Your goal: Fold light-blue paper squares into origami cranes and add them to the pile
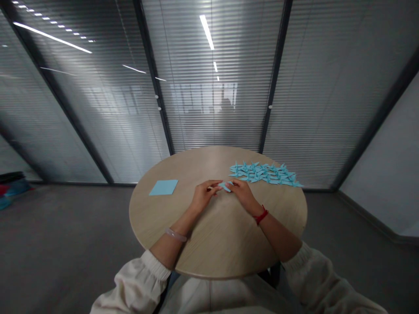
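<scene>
Between my two hands is a small folded piece of light blue paper [225, 186], held just above the middle of the round table. My left hand [205, 195] pinches its left side with thumb and fingers. On the other side, my right hand [242, 194] grips its right edge. The paper's exact folded shape is partly covered by my fingers. To the right and farther back, several light blue origami cranes [265, 172] lie close together in rows. A flat light blue paper square [163, 187], perhaps a stack, rests on the left part of the table.
The round wooden table [222, 248] has its near edge close to my body. Behind it stands a glass partition with blinds [216, 122]. A white wall [389, 174] is at the right. Dark and red items [13, 187] sit on the floor at far left.
</scene>
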